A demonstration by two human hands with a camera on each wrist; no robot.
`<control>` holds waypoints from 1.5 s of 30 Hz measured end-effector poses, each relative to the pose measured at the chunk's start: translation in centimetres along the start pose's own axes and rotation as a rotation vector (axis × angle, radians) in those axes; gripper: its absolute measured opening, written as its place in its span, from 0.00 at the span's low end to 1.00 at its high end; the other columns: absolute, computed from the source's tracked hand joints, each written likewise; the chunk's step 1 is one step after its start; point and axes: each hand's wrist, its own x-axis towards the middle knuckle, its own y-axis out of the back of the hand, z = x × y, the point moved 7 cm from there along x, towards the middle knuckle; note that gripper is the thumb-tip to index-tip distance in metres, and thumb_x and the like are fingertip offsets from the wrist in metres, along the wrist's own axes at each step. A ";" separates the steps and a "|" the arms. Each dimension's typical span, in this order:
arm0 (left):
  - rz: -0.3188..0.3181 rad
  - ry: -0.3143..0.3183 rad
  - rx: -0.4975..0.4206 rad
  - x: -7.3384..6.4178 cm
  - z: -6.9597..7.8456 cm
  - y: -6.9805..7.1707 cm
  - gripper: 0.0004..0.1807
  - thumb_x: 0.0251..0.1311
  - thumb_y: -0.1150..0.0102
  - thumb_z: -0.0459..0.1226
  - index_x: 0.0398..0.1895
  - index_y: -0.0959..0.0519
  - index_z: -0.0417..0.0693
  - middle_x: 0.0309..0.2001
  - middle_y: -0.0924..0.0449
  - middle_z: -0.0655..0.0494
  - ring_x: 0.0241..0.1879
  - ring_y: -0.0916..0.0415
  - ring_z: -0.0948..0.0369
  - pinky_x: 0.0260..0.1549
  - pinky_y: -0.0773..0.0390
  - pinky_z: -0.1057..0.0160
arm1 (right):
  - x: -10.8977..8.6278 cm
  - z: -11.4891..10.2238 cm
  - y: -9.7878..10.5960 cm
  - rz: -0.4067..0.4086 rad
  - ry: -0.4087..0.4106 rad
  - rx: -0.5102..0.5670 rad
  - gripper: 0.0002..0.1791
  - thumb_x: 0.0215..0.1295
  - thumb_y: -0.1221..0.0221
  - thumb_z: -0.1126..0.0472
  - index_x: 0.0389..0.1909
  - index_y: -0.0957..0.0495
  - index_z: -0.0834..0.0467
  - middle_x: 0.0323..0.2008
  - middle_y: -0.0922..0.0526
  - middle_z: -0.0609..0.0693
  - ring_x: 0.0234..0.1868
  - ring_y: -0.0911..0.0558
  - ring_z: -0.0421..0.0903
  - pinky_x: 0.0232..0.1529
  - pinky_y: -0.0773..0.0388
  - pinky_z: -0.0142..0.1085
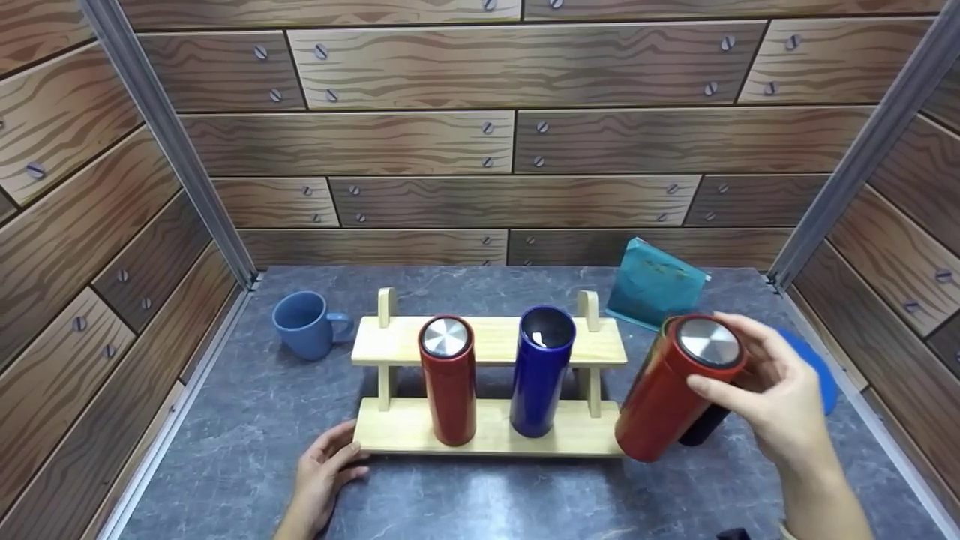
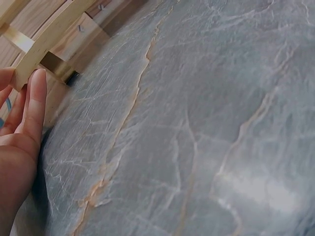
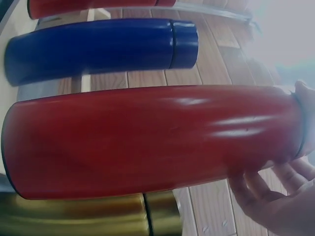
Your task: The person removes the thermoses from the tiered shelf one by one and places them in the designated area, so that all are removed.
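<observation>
Right hand (image 1: 784,386) grips glossy red cylinder (image 1: 664,401) | left hand (image 1: 322,474) pinches flat-boarded wooden rack (image 1: 495,341)

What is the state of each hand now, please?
Left hand: pinching the wooden rack at its lower left end.
Right hand: holding the tilted red bottle near its top.

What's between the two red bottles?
The blue bottle; the head view shows it between the standing red bottle and the tilted one in the right hand.
</observation>
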 end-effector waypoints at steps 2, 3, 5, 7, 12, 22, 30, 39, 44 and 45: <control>0.001 0.000 -0.002 0.0 0.0 0.0 0.30 0.53 0.37 0.29 0.60 0.34 0.31 0.49 0.24 0.45 0.36 0.22 0.51 0.32 0.17 0.55 | -0.4 0.1 0.7 0.016 0.000 -0.003 0.39 0.37 0.41 0.90 0.58 0.35 0.74 0.46 0.20 0.57 0.44 0.20 0.46 0.41 0.20 0.32; 0.004 -0.001 -0.002 0.0 0.0 0.0 0.30 0.53 0.37 0.29 0.60 0.34 0.31 0.49 0.24 0.45 0.36 0.22 0.51 0.32 0.17 0.55 | -0.6 0.1 1.0 0.026 0.008 0.008 0.39 0.37 0.41 0.91 0.57 0.35 0.75 0.46 0.20 0.57 0.44 0.20 0.47 0.40 0.20 0.31; 0.009 -0.003 -0.001 0.0 0.0 0.0 0.30 0.53 0.37 0.29 0.60 0.34 0.31 0.48 0.24 0.45 0.36 0.22 0.51 0.31 0.17 0.55 | -1.0 0.2 1.6 0.044 0.025 0.032 0.39 0.36 0.42 0.92 0.57 0.36 0.77 0.47 0.20 0.59 0.44 0.20 0.47 0.40 0.20 0.32; 0.012 -0.007 -0.004 0.0 0.0 0.0 0.30 0.53 0.37 0.28 0.60 0.34 0.31 0.48 0.24 0.45 0.35 0.22 0.52 0.31 0.17 0.55 | -1.3 0.3 2.2 0.056 0.048 0.067 0.38 0.36 0.44 0.93 0.56 0.37 0.79 0.49 0.22 0.62 0.45 0.21 0.49 0.40 0.20 0.32; 0.000 -0.019 -0.003 0.1 0.0 0.0 0.29 0.53 0.37 0.29 0.59 0.32 0.32 0.47 0.23 0.47 0.35 0.21 0.53 0.30 0.17 0.56 | -2.3 0.7 4.4 0.171 -0.006 0.035 0.38 0.36 0.44 0.93 0.56 0.36 0.78 0.50 0.22 0.60 0.44 0.21 0.48 0.39 0.20 0.32; -0.017 -0.021 -0.008 0.1 0.0 -0.2 0.29 0.53 0.37 0.29 0.59 0.33 0.32 0.48 0.24 0.47 0.35 0.22 0.52 0.31 0.17 0.56 | -4.3 1.5 9.0 0.410 -0.102 -0.059 0.38 0.35 0.41 0.92 0.55 0.31 0.74 0.45 0.18 0.56 0.40 0.19 0.45 0.35 0.20 0.28; 0.004 0.001 -0.016 -0.1 0.0 -0.1 0.29 0.55 0.39 0.28 0.61 0.34 0.32 0.47 0.23 0.48 0.35 0.22 0.52 0.32 0.17 0.55 | -5.0 2.8 12.4 0.532 -0.132 -0.102 0.38 0.34 0.38 0.90 0.54 0.29 0.72 0.44 0.18 0.54 0.42 0.20 0.45 0.37 0.21 0.26; -0.002 -0.010 -0.018 -0.1 -0.2 -0.1 0.28 0.55 0.40 0.27 0.60 0.35 0.31 0.46 0.23 0.48 0.35 0.22 0.52 0.31 0.17 0.55 | -5.0 4.9 15.8 0.657 -0.176 -0.135 0.39 0.32 0.34 0.88 0.53 0.25 0.66 0.44 0.18 0.50 0.43 0.22 0.43 0.36 0.22 0.22; 0.005 -0.003 -0.009 -0.1 0.0 -0.2 0.29 0.55 0.39 0.27 0.60 0.34 0.31 0.47 0.23 0.48 0.35 0.22 0.53 0.31 0.17 0.56 | -4.8 6.0 16.7 0.695 -0.174 -0.173 0.38 0.32 0.34 0.87 0.52 0.24 0.63 0.43 0.18 0.47 0.41 0.21 0.41 0.35 0.24 0.20; 0.004 -0.002 -0.009 -0.1 0.0 -0.2 0.29 0.55 0.39 0.28 0.60 0.34 0.31 0.47 0.23 0.48 0.35 0.22 0.53 0.31 0.17 0.56 | -4.7 6.3 16.9 0.700 -0.175 -0.180 0.38 0.32 0.33 0.86 0.52 0.24 0.63 0.43 0.18 0.47 0.40 0.21 0.40 0.35 0.24 0.20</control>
